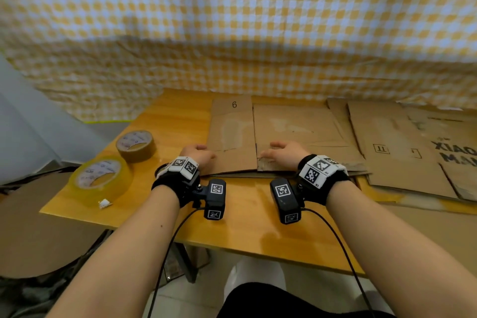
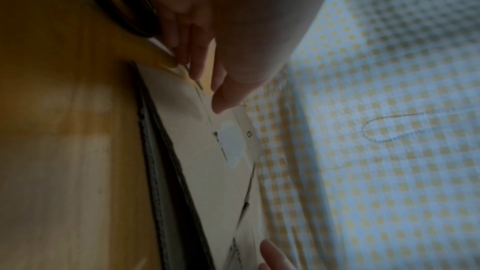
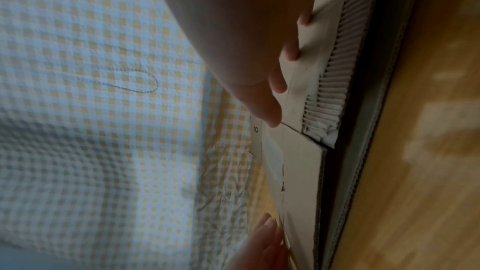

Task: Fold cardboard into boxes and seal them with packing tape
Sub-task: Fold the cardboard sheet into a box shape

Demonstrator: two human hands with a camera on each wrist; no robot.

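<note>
A flattened cardboard box (image 1: 232, 134) marked "6" lies on the wooden table (image 1: 247, 217). My left hand (image 1: 202, 153) is at its left edge. In the left wrist view the left hand (image 2: 205, 81) has its thumb on top of the cardboard (image 2: 192, 151) and its fingers (image 2: 191, 49) curled at the edge, pinching it. My right hand (image 1: 276, 150) rests on the right panel near the front edge. The right wrist view shows the right hand (image 3: 285, 69) with straight fingers (image 3: 288, 55) pressing on the cardboard (image 3: 301, 172), beside a torn strip of bare corrugation (image 3: 335, 73).
A brown tape roll (image 1: 136, 145) and a clear yellowish tape roll (image 1: 102, 178) sit at the table's left. More flattened cardboard (image 1: 397, 147) is stacked at the right. A yellow checked cloth (image 1: 232, 33) hangs close behind the table. Bare table lies in front of the cardboard.
</note>
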